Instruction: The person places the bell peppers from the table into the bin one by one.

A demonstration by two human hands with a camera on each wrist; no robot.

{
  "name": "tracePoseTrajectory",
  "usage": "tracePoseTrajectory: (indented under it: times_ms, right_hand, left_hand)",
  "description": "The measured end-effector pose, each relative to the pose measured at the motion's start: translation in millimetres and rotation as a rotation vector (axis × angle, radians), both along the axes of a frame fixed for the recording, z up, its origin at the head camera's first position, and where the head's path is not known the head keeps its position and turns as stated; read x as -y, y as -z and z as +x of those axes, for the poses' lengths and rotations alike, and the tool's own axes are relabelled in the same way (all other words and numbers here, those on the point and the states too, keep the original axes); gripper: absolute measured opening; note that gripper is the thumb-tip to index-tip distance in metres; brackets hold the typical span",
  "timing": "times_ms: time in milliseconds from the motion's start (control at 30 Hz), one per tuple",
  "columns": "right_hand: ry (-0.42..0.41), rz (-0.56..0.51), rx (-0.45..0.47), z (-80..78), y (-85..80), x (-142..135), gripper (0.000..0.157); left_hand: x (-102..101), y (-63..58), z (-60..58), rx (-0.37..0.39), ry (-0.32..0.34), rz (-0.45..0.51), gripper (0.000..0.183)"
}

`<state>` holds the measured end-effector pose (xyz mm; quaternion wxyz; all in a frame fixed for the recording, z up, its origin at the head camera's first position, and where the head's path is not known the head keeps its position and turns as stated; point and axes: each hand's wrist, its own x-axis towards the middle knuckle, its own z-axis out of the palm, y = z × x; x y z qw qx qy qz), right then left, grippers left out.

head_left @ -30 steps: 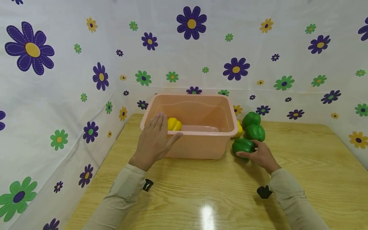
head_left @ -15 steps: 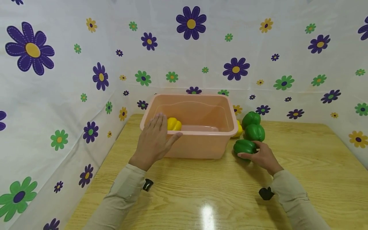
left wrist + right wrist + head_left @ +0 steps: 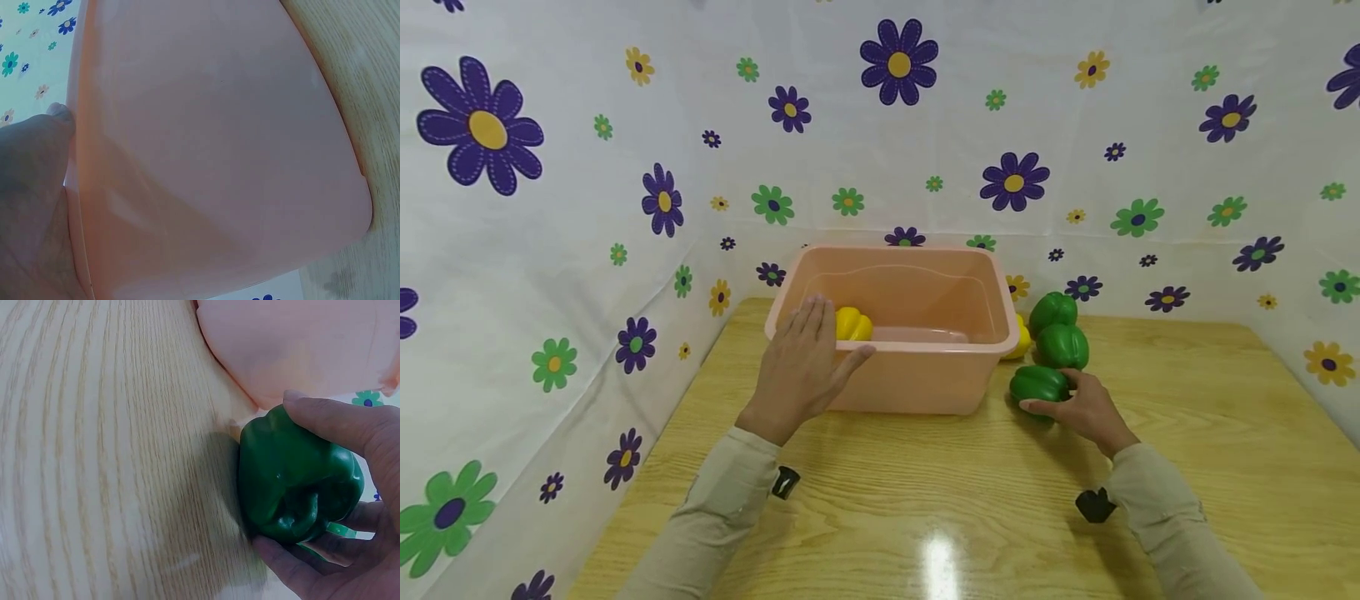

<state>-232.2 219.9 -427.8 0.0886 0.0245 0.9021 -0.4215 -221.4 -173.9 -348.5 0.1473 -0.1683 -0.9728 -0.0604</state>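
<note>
Change, held green pepper (image 3: 1037, 384): compared with a second ago, it sits slightly farther right and nearer the person; over the last half second we see almost no movement.
Change, pink tub (image 3: 917, 380): none that we can make out; it stands where it stood.
Meaning: we judge this a pause with the grip already made; the held pepper remains outside the tub.
Right hand (image 3: 1088, 408): narrowed around the held pepper, thumb on the near side, fingers curled on the far side and underneath.
Left hand (image 3: 800, 367): fingers straight and together across the tub's near left rim, thumb stretched out along the front; it rests there and grips nothing that we can see.
Position of held pepper: just right of the tub's front corner, low over the wooden table (image 3: 880, 479); we cannot tell whether it bears on the wood.
Surface of held pepper: dark green, glossy and plumply lobed, with no damage visible.
Posture of held pepper: lying on its side, the stem (image 3: 306, 515) in its hollow facing the wrist camera.
Neighbours: a nearer green pepper (image 3: 1063, 345) just behind the held one, contact unclear; a farther green pepper (image 3: 1052, 311) beyond that; a loose yellow pepper (image 3: 1021, 340) partly hidden by the tub's right side.
Tub contents: a yellow pepper (image 3: 853, 323) at the left, beside the left fingertips.
</note>
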Motion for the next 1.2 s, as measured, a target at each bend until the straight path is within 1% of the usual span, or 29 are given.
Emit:
tracePoseTrajectory:
  times_ms: [233, 367, 467, 600, 800, 967, 1200]
  right_hand:
    - [0.01, -0.01, 0.022, 3.3, -0.3, -5.3, 0.106]
    - [0.016, -0.072, -0.004, 4.9, -2.5, -8.9, 0.105]
    - [0.015, -0.116, -0.044, 5.3, -7.5, -10.3, 0.102]
    - [0.03, -0.157, -0.056, 6.0, -16.6, -10.3, 0.099]
    - [0.059, -0.238, -0.075, 5.6, -26.4, -11.7, 0.097]
    - [0.08, -0.274, -0.107, 4.0, -33.5, -12.7, 0.095]
    - [0.122, -0.332, -0.162, 2.1, -44.1, -12.1, 0.087]
  left_hand:
    - [-1.7, 1.6, -0.4, 0.008, 0.003, -0.007, 0.093]
    - [-1.5, 1.7, -0.5, 0.005, 0.006, -0.011, 0.093]
    - [-0.8, 0.6, -0.6, -0.005, 0.008, -0.006, 0.093]
    - [-0.5, -0.9, -0.5, -0.017, 0.008, -0.004, 0.093]
    - [-1.8, -1.7, -0.3, -0.005, 0.008, -0.001, 0.093]
    - [-1.2, -1.1, 0.0, -0.006, 0.003, -0.006, 0.093]
    - [-0.5, -0.7, -0.2, -0.002, -0.005, -0.01, 0.094]
